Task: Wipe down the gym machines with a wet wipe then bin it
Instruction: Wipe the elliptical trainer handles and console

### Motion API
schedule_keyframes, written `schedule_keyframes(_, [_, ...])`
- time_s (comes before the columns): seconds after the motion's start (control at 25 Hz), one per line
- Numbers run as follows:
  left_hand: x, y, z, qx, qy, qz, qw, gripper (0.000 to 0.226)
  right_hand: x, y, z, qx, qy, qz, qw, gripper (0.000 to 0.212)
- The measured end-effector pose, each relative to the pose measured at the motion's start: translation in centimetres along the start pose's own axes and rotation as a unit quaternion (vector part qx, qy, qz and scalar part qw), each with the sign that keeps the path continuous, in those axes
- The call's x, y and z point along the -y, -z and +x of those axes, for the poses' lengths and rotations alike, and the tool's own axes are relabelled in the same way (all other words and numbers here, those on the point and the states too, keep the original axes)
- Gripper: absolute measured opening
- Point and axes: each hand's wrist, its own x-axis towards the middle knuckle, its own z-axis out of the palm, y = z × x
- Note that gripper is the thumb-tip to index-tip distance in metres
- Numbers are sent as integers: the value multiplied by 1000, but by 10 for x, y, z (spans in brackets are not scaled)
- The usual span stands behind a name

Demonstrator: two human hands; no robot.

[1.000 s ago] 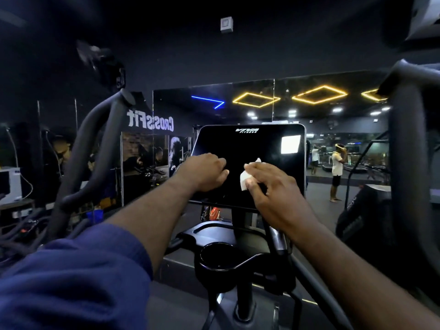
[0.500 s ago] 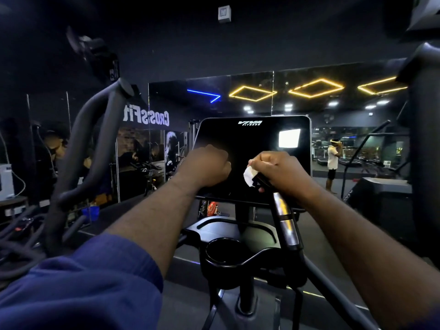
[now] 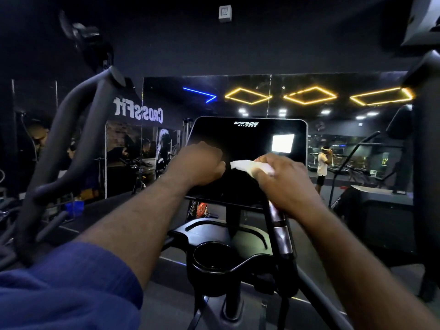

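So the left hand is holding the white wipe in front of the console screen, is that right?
No, the head view shows the right hand holding the white wipe in front of the console screen; the left hand carries no wipe.

The room was dark around me; yellow lights (image 3: 309, 96) glowed ahead; my left hand (image 3: 200, 164) looked blurry; edges bent.

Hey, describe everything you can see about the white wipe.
The wet wipe is white, thin and crumpled into a loose strip. The right hand grips it, one end poking out toward the left hand. It sits in front of the dark console screen, low and central; contact with the screen is unclear.
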Motion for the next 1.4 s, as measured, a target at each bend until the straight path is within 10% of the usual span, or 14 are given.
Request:
schedule_keyframes(0.08, [-3,2,0,11,-4,12,1000,28,-1,7,23,96,-77,181,976,23])
schedule_keyframes(0.24, [-4,3,-1,32,-4,33,999,32,-14,-1,21,167,-200,532,806,39])
schedule_keyframes(0.36, [-4,2,-2,44,-6,24,999,28,-37,-16,0,130,-210,579,777,54])
schedule_keyframes(0.48, [-1,1,-1,37,-4,22,999,30,-71,-28,-43,102,-190,512,832,55])
schedule_keyframes(0.68, [-7,4,-2,43,16,48,998,35,-47,-15,-13,127,-179,595,774,48])
schedule_keyframes(1.08, [-33,10,-5,31,79,-266,960,29,-44,-17,-93,61,-143,535,830,48])
schedule_keyframes(1.24, [-49,10,5,39,118,-338,933,45,-30,-19,-70,-4,-6,311,950,49])
schedule_keyframes(1.4, [-54,2,5,54,137,-361,921,49,-53,-58,-133,-95,107,79,986,63])
